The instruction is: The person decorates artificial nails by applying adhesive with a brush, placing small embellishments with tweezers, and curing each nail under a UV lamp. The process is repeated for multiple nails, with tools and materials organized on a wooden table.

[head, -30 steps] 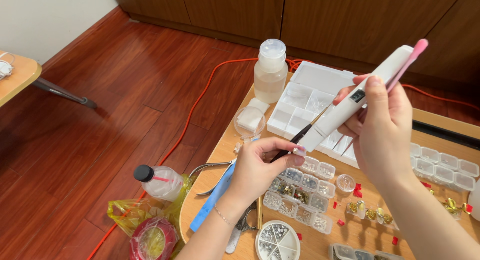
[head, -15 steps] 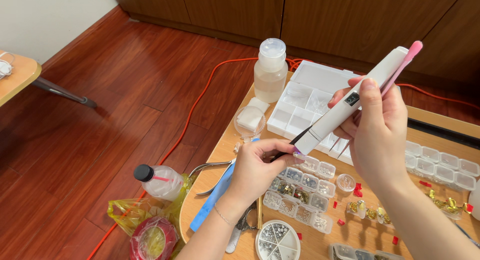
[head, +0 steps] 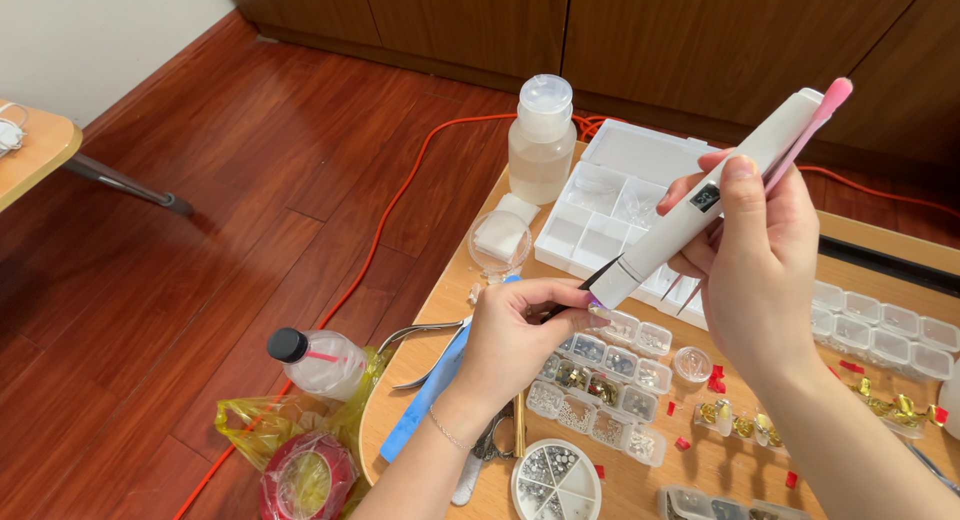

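- Right hand closed around a white pen-shaped tool and a pink-tipped brush, both tilted down to the left.
- Left hand curled narrow, fingertips pinched on something small and purple at the dark tip of the tool; too small to tell what.
- Both held just above the clear compartment box of small beads on the wooden bench.
- Step in hand, judged: working the tiny piece at the tool tip.
- Next move calls for steady fingers and a very small, exact motion.
- Nearby: white pump bottle, empty white organizer tray, blue file.
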